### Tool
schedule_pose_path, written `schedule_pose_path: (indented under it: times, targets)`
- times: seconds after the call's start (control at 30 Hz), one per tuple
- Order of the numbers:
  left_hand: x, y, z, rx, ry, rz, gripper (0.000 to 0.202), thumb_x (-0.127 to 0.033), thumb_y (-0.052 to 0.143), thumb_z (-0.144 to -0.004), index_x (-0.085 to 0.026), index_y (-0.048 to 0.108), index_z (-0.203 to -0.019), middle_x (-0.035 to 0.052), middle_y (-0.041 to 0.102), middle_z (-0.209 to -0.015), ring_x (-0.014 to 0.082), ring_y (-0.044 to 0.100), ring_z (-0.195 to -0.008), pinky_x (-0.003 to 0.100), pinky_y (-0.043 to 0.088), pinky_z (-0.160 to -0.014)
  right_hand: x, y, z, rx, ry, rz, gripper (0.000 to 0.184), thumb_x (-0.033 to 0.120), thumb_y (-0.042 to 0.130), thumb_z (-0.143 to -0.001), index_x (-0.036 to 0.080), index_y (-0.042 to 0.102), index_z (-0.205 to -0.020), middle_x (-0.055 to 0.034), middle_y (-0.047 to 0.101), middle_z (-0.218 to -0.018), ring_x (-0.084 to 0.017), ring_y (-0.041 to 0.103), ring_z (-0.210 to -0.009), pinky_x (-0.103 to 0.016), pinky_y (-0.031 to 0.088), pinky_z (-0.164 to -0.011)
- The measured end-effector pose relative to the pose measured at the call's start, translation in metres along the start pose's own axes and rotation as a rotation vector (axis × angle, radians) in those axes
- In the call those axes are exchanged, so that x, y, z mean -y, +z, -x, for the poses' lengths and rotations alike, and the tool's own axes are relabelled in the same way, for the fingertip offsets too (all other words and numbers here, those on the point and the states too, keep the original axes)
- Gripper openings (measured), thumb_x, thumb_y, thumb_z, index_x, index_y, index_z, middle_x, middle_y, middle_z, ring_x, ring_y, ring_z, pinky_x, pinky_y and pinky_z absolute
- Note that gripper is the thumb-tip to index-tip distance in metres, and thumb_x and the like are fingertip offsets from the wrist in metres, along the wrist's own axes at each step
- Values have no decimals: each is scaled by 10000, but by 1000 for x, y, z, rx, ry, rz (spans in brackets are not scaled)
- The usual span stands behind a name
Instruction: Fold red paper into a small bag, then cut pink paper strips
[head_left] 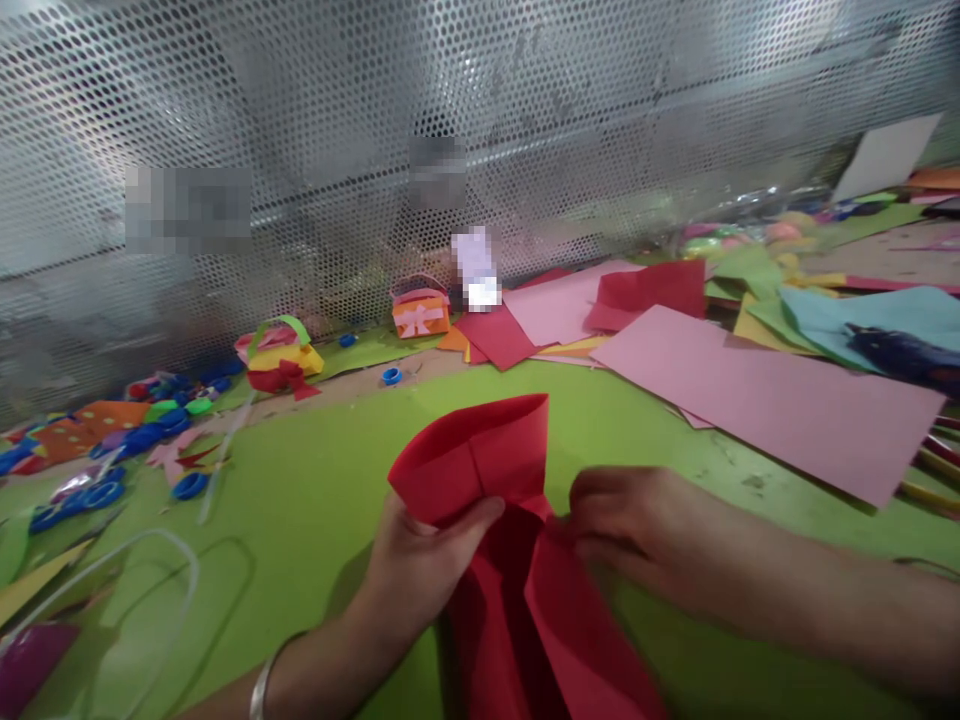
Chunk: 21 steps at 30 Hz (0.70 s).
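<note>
A red folded paper piece (574, 620) stands in front of me, with a rounded, open loop at its top and long flaps running down toward me. My left hand (427, 560) grips it just under the loop, thumb pressed on the near side. On the right, my right hand (637, 520) is closed with its fingertips at the edge of the right flap, pinching the paper there. Those fingertips are partly hidden. Both hands are above a green work sheet (330, 480).
Pink sheets (772, 400) and red sheets (652, 295) lie to the right. Small paper baskets, one yellow (285, 355) and one orange (420, 315), stand by the perforated metal wall (322, 130). Blue-handled scissors (82, 500) and a white cord (187, 560) are at left.
</note>
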<state>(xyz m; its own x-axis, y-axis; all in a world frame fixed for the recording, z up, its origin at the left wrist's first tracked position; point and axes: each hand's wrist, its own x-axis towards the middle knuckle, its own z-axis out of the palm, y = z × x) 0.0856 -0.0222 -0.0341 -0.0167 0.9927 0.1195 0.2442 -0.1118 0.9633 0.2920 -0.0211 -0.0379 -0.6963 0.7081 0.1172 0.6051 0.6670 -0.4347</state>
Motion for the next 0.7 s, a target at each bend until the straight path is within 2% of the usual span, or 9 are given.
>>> schedule_pose_path:
  times: [0.1,0.17,0.27,0.33,0.4,0.5,0.6,0.7]
  targets:
    - [2,-1,1,16,41,-70,20,-195,707,-677,-215,706,-676,18,773,-794,226,737,-786,296,612,-739,-6,-1,-8,-123,223,-139,182,155,515,-874,174,646,-749,-30,636,-734,-143,584,-631,-243,442,-564]
    - [3,-2,3,4,45,-140,35,-215,702,-700,-220,728,-722,13,775,-816,224,736,-800,306,604,-782,-8,-1,-12,-162,304,-312,155,194,507,-868,184,650,-809,-34,656,-763,-161,593,-677,-253,447,-579]
    - [5,-2,6,-53,34,-150,58,-245,710,-699,-218,738,-742,12,776,-800,228,737,-765,297,610,-742,-8,0,-16,-120,245,-576,195,232,483,-861,179,656,-934,-56,685,-891,-181,611,-794,-284,479,-688]
    - [5,-2,7,-70,36,-129,59,-251,703,-700,-213,731,-735,15,774,-779,228,736,-730,289,613,-691,-7,3,-17,-77,189,-700,214,262,483,-853,162,653,-935,-68,683,-911,-191,610,-839,-299,485,-740]
    - [5,-2,8,-64,54,-152,66,-247,691,-706,-206,723,-746,22,773,-779,227,733,-738,298,609,-711,-7,6,-19,-51,193,-757,232,306,484,-851,148,649,-890,-68,669,-853,-187,599,-798,-290,487,-694]
    - [9,-2,8,11,52,-181,105,-262,680,-713,-192,717,-782,39,772,-794,228,730,-732,313,606,-720,-10,9,-19,-45,260,-775,250,357,494,-844,148,628,-812,-36,603,-716,-153,532,-650,-261,446,-568]
    - [13,-2,7,87,-24,-159,127,-273,671,-730,-190,710,-818,52,773,-841,229,732,-749,303,610,-684,-13,10,-18,-31,283,-837,247,381,527,-836,154,619,-810,-14,563,-681,-135,497,-610,-260,431,-562]
    - [12,-6,6,94,9,-215,84,-266,681,-732,-215,704,-795,33,757,-742,232,730,-767,295,607,-678,-13,9,-18,10,279,-957,256,394,556,-836,144,610,-812,-21,568,-703,-135,506,-625,-272,443,-589]
